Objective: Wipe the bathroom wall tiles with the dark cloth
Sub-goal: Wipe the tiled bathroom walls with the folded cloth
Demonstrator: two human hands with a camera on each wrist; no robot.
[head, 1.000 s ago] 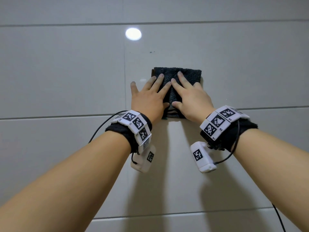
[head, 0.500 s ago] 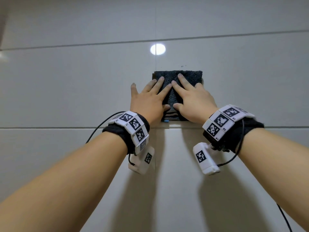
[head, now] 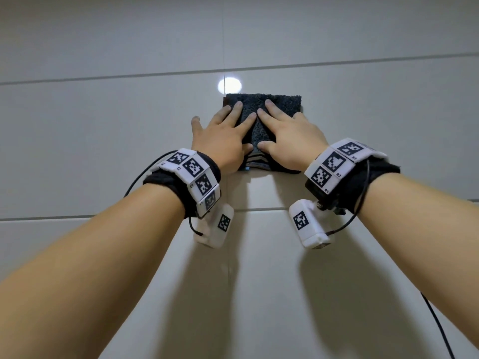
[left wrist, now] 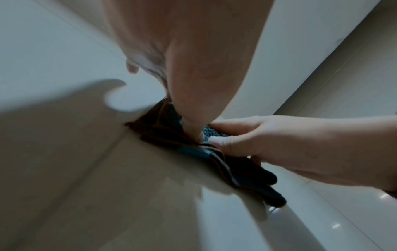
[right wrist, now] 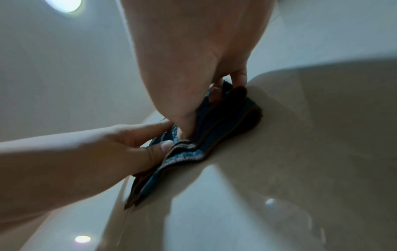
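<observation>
A folded dark cloth (head: 282,103) lies flat against the pale wall tiles (head: 103,141), just below a horizontal grout line. My left hand (head: 228,136) presses its left half with straight fingers, little finger off the cloth on the tile. My right hand (head: 287,133) presses the right half the same way, thumbs nearly meeting at the cloth's lower edge. In the left wrist view the cloth (left wrist: 247,175) shows stacked folded layers under my left hand (left wrist: 193,130). The right wrist view shows my right hand (right wrist: 187,125) flat on the cloth's (right wrist: 227,122) layered edge.
A round lamp reflection (head: 230,86) shines on the tile just above the cloth's top left corner. A vertical grout line (head: 223,42) runs down behind the cloth, and another horizontal one (head: 51,218) crosses below my wrists. Cables hang from both wristbands.
Both hands have slid the cloth up the wall: the grout line once level with its lower edge now lies well below it. The lamp reflection now sits right by the cloth's top corner.
</observation>
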